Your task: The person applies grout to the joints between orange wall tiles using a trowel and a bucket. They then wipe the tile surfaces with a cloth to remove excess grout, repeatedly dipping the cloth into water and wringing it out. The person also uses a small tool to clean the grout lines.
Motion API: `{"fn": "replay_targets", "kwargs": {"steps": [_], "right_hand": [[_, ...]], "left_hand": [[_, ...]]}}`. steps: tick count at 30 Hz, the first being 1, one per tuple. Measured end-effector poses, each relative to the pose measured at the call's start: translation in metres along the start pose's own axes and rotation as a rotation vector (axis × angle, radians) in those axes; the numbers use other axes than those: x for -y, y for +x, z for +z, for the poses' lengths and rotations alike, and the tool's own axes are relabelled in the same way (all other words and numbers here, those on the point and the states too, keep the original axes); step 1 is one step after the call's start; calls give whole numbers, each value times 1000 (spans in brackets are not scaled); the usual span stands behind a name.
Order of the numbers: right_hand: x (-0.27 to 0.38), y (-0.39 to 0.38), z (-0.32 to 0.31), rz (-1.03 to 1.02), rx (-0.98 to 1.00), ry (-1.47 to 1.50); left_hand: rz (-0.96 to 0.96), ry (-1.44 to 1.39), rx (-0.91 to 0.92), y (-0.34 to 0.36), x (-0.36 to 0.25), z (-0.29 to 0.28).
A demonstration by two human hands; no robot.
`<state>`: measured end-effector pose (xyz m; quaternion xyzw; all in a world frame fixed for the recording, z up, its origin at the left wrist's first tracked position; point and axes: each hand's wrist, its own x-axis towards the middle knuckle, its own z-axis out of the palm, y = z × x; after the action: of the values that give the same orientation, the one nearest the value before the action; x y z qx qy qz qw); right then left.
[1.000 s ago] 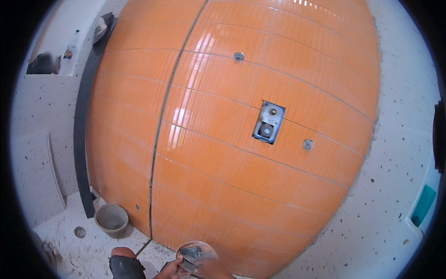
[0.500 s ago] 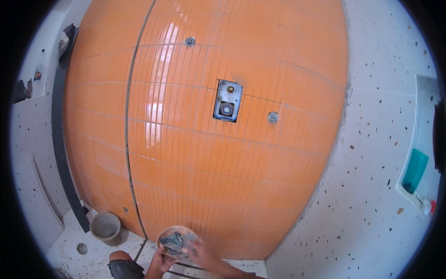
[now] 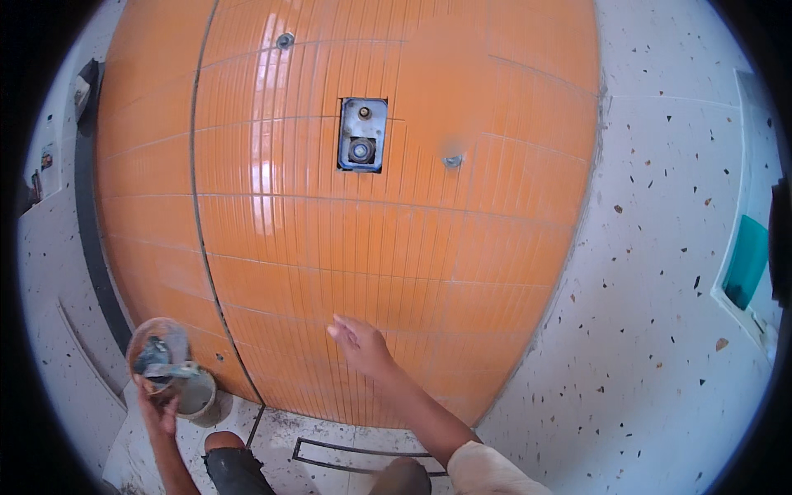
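Low at the left, my left hand (image 3: 158,406) grips the lower rim of a round, clear plastic bowl (image 3: 176,332), tilted up. Inside lies a dark grey-blue lump (image 3: 152,355), and a pale strip-like piece (image 3: 172,370) crosses the near rim; its kind I cannot make out. A bucket (image 3: 196,394) holding grey stuff stands just behind and below the bowl. My right hand (image 3: 360,345) is in front of the lower part of the orange ribbed tile wall (image 3: 330,239). Its fingers are bent together, and anything between them is hidden.
A metal box with fittings (image 3: 363,134) is set into the tiles, with round pipe outlets (image 3: 285,41) around it. Speckled white walls (image 3: 660,247) flank it. At right a niche holds a teal object (image 3: 746,260). A slotted floor drain (image 3: 363,454) lies below.
My left hand has carried the bowl left and up, over the bucket. The right hand has left the bowl and risen in front of the tiles. The view has shifted.
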<state>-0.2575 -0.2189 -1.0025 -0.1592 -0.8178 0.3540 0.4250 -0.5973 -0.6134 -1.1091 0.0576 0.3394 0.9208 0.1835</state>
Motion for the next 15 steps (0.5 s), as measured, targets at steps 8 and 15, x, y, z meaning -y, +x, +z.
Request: {"fn": "replay_targets", "kwargs": {"steps": [8,15], "right_hand": [[-12,67,38,78,-67,92],[-14,141,130,139,48,-125]], "left_hand": [[159,-16,-376,78,-30,-105],[213,233,-183,144,-32,-339]]}}
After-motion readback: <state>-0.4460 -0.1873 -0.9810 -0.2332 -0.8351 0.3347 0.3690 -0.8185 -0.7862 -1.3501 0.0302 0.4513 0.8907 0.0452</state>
